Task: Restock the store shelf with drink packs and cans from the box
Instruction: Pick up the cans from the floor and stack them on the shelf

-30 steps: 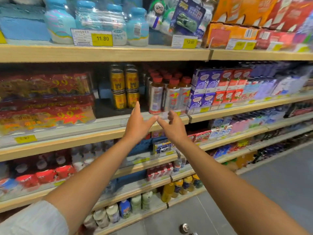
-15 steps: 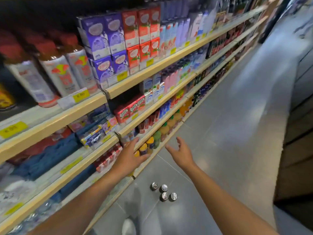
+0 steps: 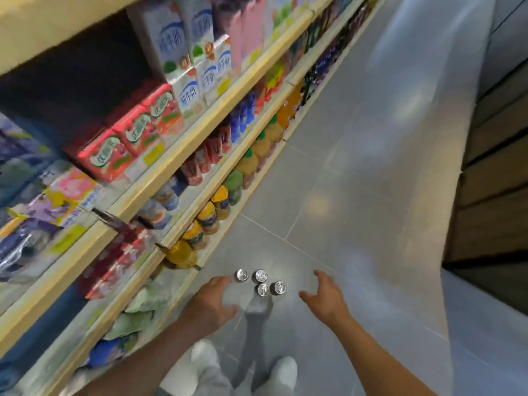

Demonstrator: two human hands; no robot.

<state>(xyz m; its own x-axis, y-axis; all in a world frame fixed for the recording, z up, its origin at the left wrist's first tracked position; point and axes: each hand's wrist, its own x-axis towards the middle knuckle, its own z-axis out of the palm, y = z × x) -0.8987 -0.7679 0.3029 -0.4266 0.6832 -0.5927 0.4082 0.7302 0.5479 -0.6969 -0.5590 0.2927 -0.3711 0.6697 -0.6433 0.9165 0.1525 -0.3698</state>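
Four cans (image 3: 260, 282) stand upright in a tight cluster on the grey tiled floor (image 3: 343, 181), their silver tops facing the camera. They sit between the two hands, slightly beyond the fingertips of both. The left hand (image 3: 211, 302) hangs to the left of the cans with its fingers (image 3: 221, 281) loosely spread and empty, the nearest fingertip just beside the leftmost can but apart from it. The right hand (image 3: 324, 298) hangs to the right of the cans, palm turned inward, fingers (image 3: 321, 277) spread and holding nothing, a little farther from the cluster than the left.

Below the hands, towards the camera, a pair of white shoes (image 3: 283, 372) and grey trouser legs show.

To the left of the left fingers runs the store shelf (image 3: 183, 161), its wooden edges slanting away up the aisle. The lowest tier nearest the fingers holds orange and yellow bottles (image 3: 200, 227); above them sit red drink packs (image 3: 128, 144) and white-and-blue milk cartons (image 3: 185, 81). The picture is blurred, so labels cannot be read.
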